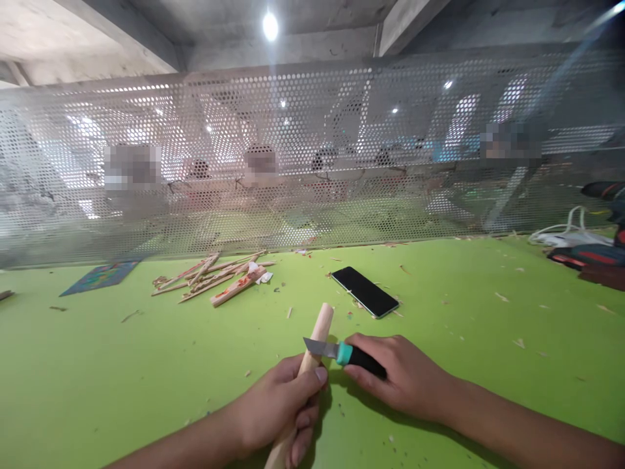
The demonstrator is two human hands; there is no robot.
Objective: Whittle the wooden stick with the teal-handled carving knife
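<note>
My left hand (286, 404) is closed around a pale round wooden stick (319, 324), which tilts up and away from me over the green table. The lower end of the stick runs out of view at the bottom edge. In my right hand (400, 374) is a carving knife (349, 355) with a black and teal handle. Its short, angled blade lies across the stick just above my left thumb, pointing left. Whether the edge bites into the wood cannot be made out.
A black phone (365, 291) lies beyond my hands. Left of it is a pile of wood strips (209, 273) with a red-stained wood piece (237, 286), and a patterned card (100, 278). A power drill (605, 241) and white cable (566, 231) sit far right. A perforated metal screen (293, 215) borders the table (146, 365).
</note>
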